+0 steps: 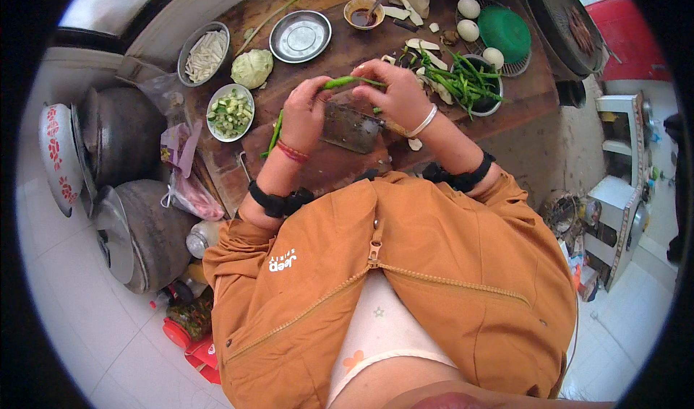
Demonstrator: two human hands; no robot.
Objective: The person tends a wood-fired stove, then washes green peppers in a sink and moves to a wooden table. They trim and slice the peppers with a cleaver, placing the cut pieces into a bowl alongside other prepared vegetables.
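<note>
A long green chili pepper (347,80) spans the gap between my two hands over the wooden table. My left hand (304,110) grips one end of it. The fingertips of my right hand (391,86) pinch the thin end. Below them lies a dark-bladed cleaver (352,129), its wooden handle (397,129) beneath my right wrist. Another green pepper (278,132) rests on the table by my left wrist, partly hidden. To the right, a metal bowl (501,103) holds several green peppers (466,78), some hanging over its rim. A white dish (209,122) of chopped green vegetable stands left.
A bowl (182,62) of white strips, a cabbage piece (252,68), a metal plate (301,36) and a sauce bowl (349,21) with a spoon line the back. Several eggs (468,30) surround a green basket (504,32). Large dark pots (127,132) stand left; a wok (547,19) sits right.
</note>
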